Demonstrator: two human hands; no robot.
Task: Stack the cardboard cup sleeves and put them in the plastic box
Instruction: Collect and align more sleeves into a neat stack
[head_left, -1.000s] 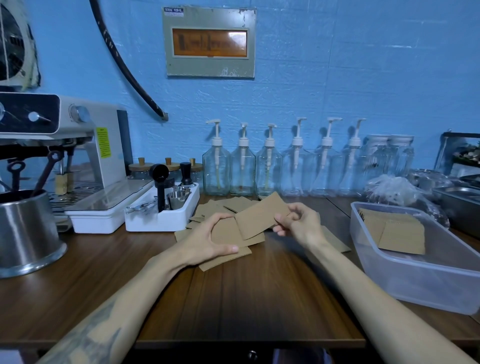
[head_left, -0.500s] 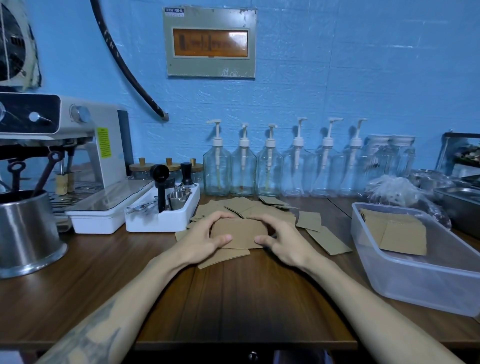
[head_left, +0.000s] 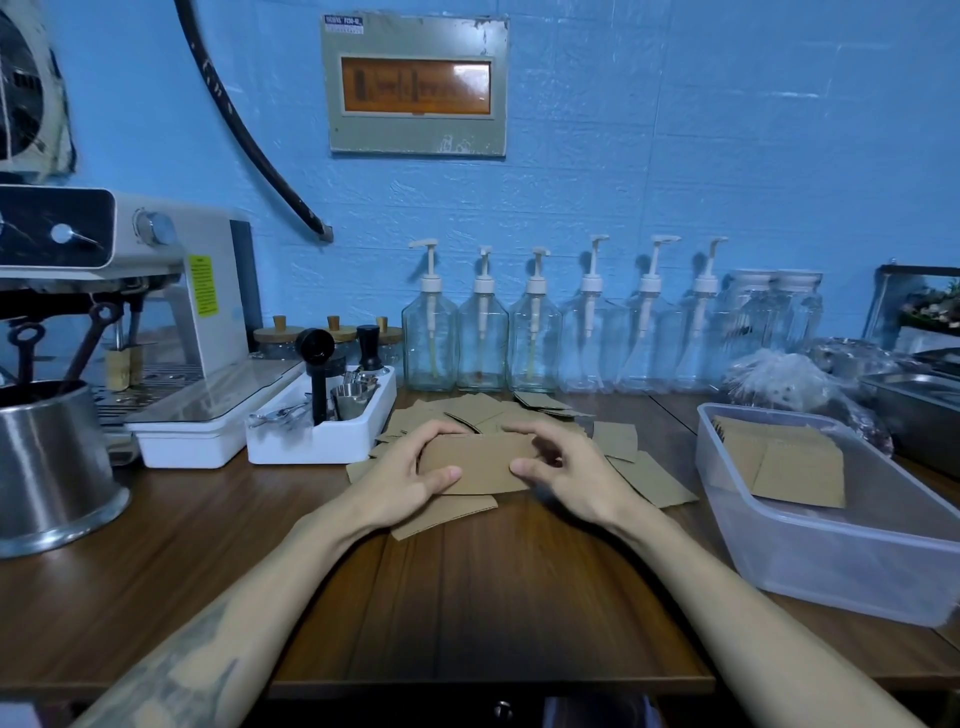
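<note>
Wooden counter (head_left: 467, 597), blue wall | I see left hand (head_left: 400, 480) and right hand (head_left: 566, 478) gripping a small sleeve stack (head_left: 480, 465) at its ends | plastic box (head_left: 831, 551) right, some sleeves inside | loose sleeves (head_left: 644, 475) remain; I judge partway.

The light is dim and cool, tinted by the blue wall (head_left: 675, 130). An orange panel (head_left: 415, 85) carries a pale glare at its right end. Soft shadows lie under both forearms on the table (head_left: 493, 597), whose near edge sinks into darkness. Wide-angle distortion bends the edges, bowing the coffee machine (head_left: 130, 291) and the box (head_left: 831, 551). The far corners look soft.
</note>
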